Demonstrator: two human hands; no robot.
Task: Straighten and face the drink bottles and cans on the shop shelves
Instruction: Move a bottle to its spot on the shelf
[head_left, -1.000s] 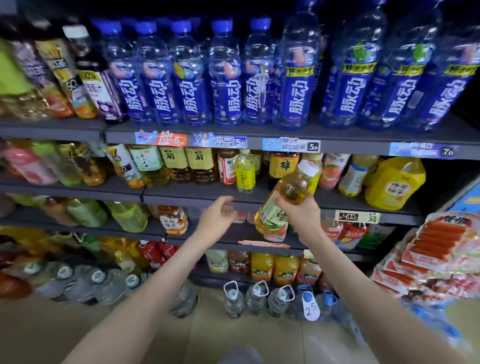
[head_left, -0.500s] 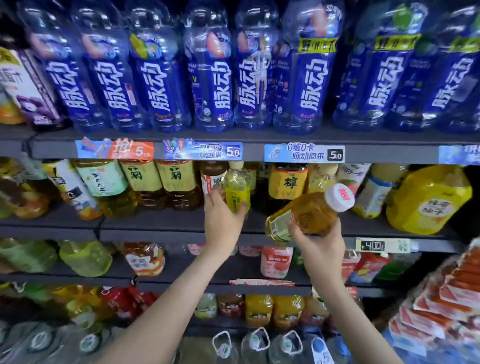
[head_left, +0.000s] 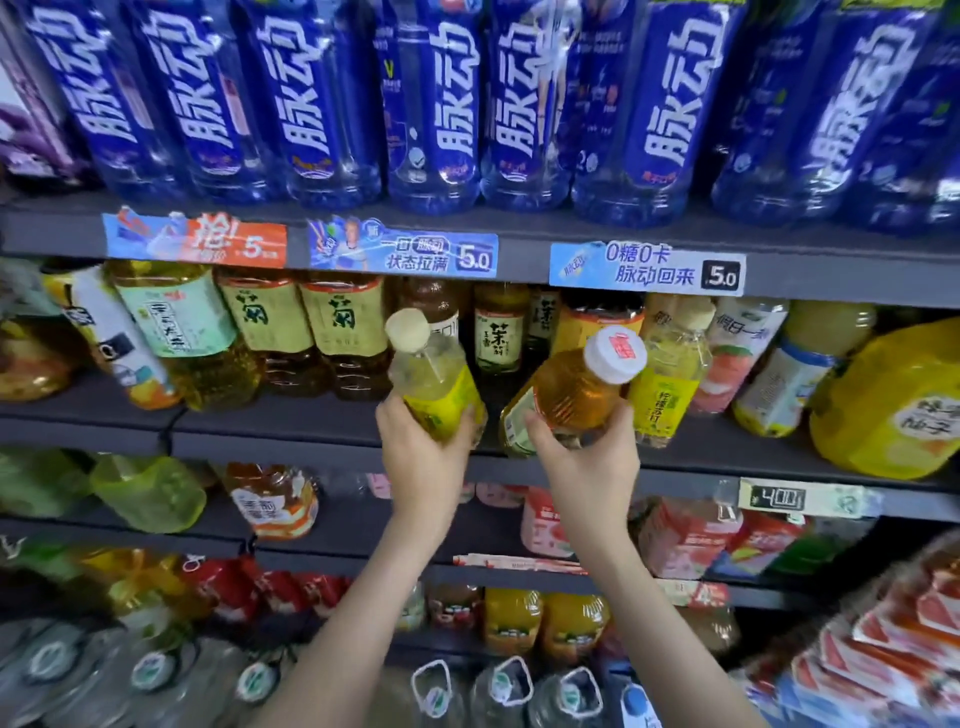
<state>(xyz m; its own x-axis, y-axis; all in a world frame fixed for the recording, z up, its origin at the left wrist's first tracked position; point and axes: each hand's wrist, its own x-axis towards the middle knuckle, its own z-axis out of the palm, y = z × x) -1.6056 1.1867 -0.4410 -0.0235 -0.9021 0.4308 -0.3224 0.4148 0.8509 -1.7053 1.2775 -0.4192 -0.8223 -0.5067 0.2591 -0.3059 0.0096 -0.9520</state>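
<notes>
Fingers (head_left: 390, 422) of the left hand (head_left: 423, 462) now wrap the yellow-label bottle (head_left: 439, 387), thumb on one side and the rest curled round the other. A second earlier this hand is empty and only reaching toward the shelf (head_left: 285, 421), and half a second earlier it merely touches the bottle as it stands upright in the row. Now the bottle seems clear of its spot, held at the shelf's front edge and tilted, its cream cap (head_left: 408, 330) leaning left and toward the camera. The right hand (head_left: 587, 467) keeps its grip on the amber bottle (head_left: 563, 400), fingers closed round the lower body, white cap (head_left: 615, 356) pointing up and right. Compared with a second earlier it sits closer in, level with the middle shelf and just beside the lemon bottle (head_left: 670, 387) standing to its right. Both held bottles are side by side, near each other but apart, in front of the dark tea bottles (head_left: 498, 338) further back. Pulling the small one out probably opens a place in the front row, so the amber one can go in or the two can be swapped. Neither is faced yet, since both labels turn partly away. With both hands full, each bottle likely needs setting down upright, label forward, one at a time, without knocking its neighbours
</notes>
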